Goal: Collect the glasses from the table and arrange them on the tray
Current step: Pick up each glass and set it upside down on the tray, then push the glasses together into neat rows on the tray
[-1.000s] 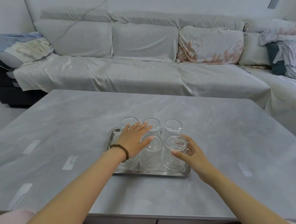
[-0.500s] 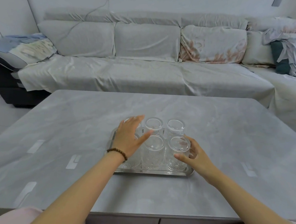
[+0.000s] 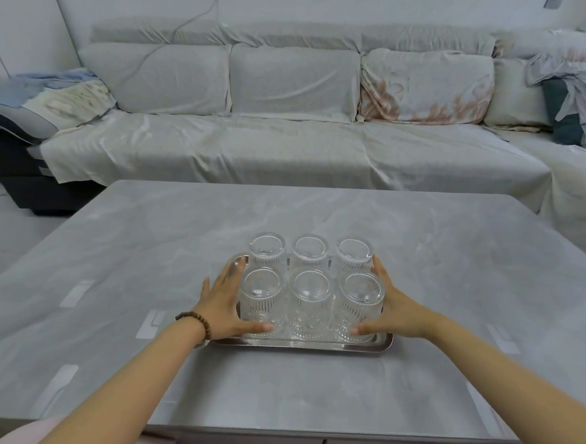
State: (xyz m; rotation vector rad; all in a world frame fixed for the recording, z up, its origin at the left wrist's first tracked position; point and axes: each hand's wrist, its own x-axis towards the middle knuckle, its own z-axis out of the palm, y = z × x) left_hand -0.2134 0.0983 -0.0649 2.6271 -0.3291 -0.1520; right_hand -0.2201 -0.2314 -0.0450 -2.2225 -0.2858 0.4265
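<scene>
1. Glasses, six clear ribbed tumblers point(image 3: 308, 294), stood in two rows of three on the shallow rectangular stainless-steel tray point(image 3: 378, 344), each apparently turned base-up, packed so closely that neighbours looked to touch.
2. That left hand point(image 3: 223, 308), with a brown beaded bracelet point(image 3: 197, 322) at the wrist, lay flat against the near-left glass, fingers point(image 3: 234, 271) spread and extended, its thumb low along the base; it pressed without closing around anything.
3. Opposite, the right hand point(image 3: 398, 309) mirrored it against the near-right glass, fingers loosely open, thumb near the tray's front lip, grasping nothing.
4. My reading: both palms were squeezing the group inward to square the rows, so the arranging seemed nearly finished.
5. No loose glass showed on the grey marbled tabletop point(image 3: 440, 247), which carried the tray near its front middle.
6. Beyond stood a long sofa under pale grey covers point(image 3: 279, 137), well apart; nothing blocked either hand.
</scene>
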